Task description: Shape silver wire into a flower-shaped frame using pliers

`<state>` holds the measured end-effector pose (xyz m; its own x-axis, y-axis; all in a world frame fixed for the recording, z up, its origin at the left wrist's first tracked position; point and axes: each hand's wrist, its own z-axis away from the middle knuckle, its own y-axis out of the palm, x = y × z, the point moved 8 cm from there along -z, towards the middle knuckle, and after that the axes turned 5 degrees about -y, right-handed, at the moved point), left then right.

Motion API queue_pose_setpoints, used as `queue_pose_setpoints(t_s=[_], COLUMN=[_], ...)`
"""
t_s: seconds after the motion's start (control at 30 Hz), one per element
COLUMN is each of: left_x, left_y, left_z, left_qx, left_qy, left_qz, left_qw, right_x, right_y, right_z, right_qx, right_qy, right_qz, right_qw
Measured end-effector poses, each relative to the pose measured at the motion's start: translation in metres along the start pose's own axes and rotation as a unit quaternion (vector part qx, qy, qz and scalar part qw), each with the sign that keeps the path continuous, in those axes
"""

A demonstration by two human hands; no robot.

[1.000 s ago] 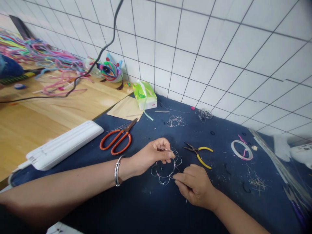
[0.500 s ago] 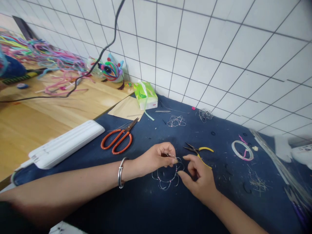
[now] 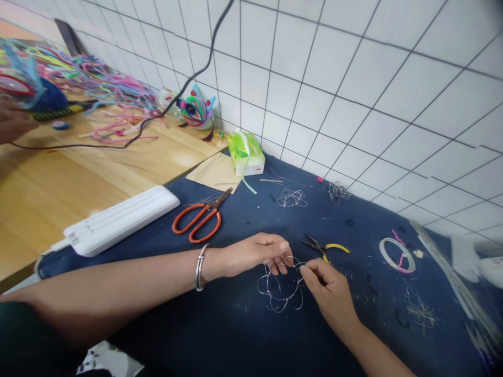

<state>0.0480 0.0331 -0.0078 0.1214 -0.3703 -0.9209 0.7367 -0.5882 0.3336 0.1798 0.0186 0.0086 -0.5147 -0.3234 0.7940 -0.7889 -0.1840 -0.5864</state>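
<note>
Silver wire ring with pink beads (image 3: 286, 300): above the dark-blue-covered desk (image 3: 236, 324), toward its near edge. Right hand (image 3: 330, 290), spread half a second earlier, now pinches its right side, adding a second contact. Left hand (image 3: 259, 254) curls at the upper loops; pinch cannot be confirmed.

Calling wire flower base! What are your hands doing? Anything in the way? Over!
Right hand pinching wire flower at one edge. Left hand at its far side, grip unclear. Pink bits on its ring. Yellow-handled pliers just beyond right hand, not blocking.
</note>
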Motion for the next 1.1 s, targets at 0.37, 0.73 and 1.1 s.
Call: queue_pose_setpoints(t_s=[0.37,0.73,1.1], left_x=[0.006,-0.011,-0.001], left_y=[-0.008,-0.012,-0.02], left_z=[0.0,0.006,0.001], left_qx=[-0.012,-0.06,-0.09], left_qy=[-0.009,0.009,0.024], left_qz=[0.042,0.005,-0.034], left_qw=[0.999,0.998,0.995], right_x=[-0.008,-0.016,-0.017], right_y=[-0.012,-0.018,-0.017], right_z=[0.001,0.001,0.003], right_qx=[-0.026,-0.045,-0.051], right_qy=[0.042,0.074,0.077], right_qz=[-0.001,-0.005,-0.013], right_qw=[0.999,0.996,0.996])
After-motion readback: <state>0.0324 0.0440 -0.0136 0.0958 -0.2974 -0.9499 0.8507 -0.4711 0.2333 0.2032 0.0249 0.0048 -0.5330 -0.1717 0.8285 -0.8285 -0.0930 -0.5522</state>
